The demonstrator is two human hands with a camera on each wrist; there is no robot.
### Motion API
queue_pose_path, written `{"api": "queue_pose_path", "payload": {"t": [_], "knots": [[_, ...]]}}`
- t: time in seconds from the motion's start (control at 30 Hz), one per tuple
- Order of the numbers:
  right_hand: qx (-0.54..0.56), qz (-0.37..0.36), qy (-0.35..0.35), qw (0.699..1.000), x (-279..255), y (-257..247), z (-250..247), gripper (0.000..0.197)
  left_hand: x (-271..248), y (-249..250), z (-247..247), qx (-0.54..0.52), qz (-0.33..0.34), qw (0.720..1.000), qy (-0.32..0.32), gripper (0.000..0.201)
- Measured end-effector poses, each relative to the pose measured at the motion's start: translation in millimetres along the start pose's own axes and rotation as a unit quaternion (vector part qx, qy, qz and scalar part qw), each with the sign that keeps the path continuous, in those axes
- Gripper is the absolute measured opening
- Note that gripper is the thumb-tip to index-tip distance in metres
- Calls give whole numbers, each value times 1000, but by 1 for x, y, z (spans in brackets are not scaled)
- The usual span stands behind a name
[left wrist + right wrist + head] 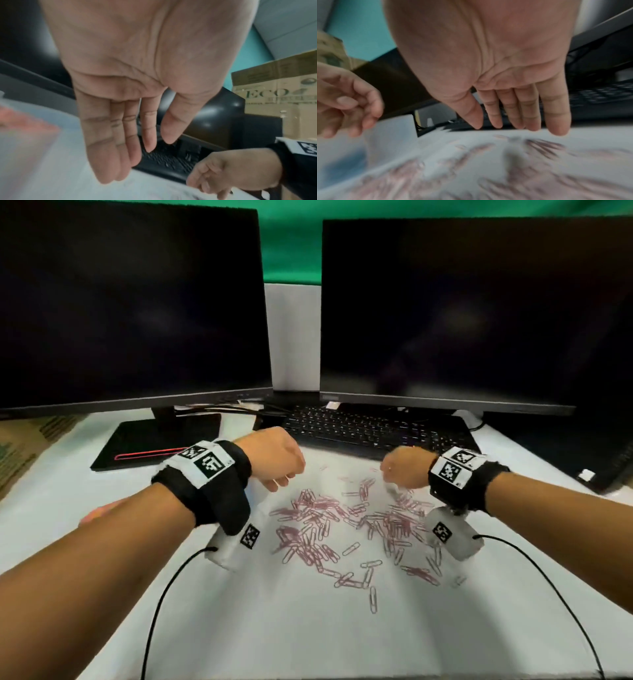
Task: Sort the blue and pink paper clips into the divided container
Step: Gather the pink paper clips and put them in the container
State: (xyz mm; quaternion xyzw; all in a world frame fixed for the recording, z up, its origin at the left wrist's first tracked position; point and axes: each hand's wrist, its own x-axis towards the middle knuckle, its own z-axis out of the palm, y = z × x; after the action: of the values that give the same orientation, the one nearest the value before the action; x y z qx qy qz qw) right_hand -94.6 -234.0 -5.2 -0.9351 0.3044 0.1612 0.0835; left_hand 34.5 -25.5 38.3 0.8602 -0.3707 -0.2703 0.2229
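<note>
A loose heap of pink and pale blue paper clips (342, 525) lies on the white table (308, 638) in the head view. My left hand (281, 481) hovers over the heap's far left edge, and my right hand (394, 484) over its far right edge. The left wrist view shows my left hand (154, 143) with fingers straight and hanging, holding nothing. My right hand (488, 121) also hangs with straight fingers just above the blurred clips (539, 147). A blurred translucent container (39, 108) with pink contents sits left of my left hand; my forearm hides it in the head view.
A black keyboard (370, 429) lies right behind the heap, under two dark monitors (130, 302) (472, 313). The left monitor's base (154, 443) stands behind my left wrist. A cardboard box (30, 440) is at the far left. Thin black cables (161, 604) trail from both wrists.
</note>
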Motion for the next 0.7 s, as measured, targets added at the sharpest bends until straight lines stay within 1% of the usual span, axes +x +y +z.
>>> {"api": "queue_pose_path", "payload": {"t": [0.07, 0.13, 0.17, 0.23, 0.3, 0.33, 0.47, 0.5, 0.6, 0.7], "knots": [[-7, 36, -15, 999, 0, 23, 13, 40, 11, 7, 23, 89, 3, 996, -27, 27], [18, 61, -21, 998, 2, 36, 22, 46, 25, 13, 40, 199, -5, 979, -47, 39], [32, 70, -27, 997, 4, 37, 25, 49, 32, 16, 46, 225, -8, 973, -51, 44], [73, 61, -30, 995, 11, 38, 32, 56, 49, 21, 53, 241, -11, 969, -56, 51], [105, 42, -40, 993, 15, 34, 35, 69, 63, 28, 58, 247, -12, 967, -59, 56], [110, 25, -43, 993, 20, 31, 38, 72, 68, 30, 61, 253, -15, 965, -66, 58], [82, -31, -51, 995, 21, 8, 43, 62, 77, 34, 74, 288, -34, 952, -102, 62], [80, -46, -56, 994, 17, 4, 44, 61, 75, 36, 77, 291, -24, 950, -107, 62], [78, -103, -62, 990, 3, -1, 47, 60, 61, 44, 85, 299, 31, 944, -133, 57], [63, -129, -80, 986, -21, -2, 42, 55, 47, 44, 90, 317, 65, 932, -162, 53]]}}
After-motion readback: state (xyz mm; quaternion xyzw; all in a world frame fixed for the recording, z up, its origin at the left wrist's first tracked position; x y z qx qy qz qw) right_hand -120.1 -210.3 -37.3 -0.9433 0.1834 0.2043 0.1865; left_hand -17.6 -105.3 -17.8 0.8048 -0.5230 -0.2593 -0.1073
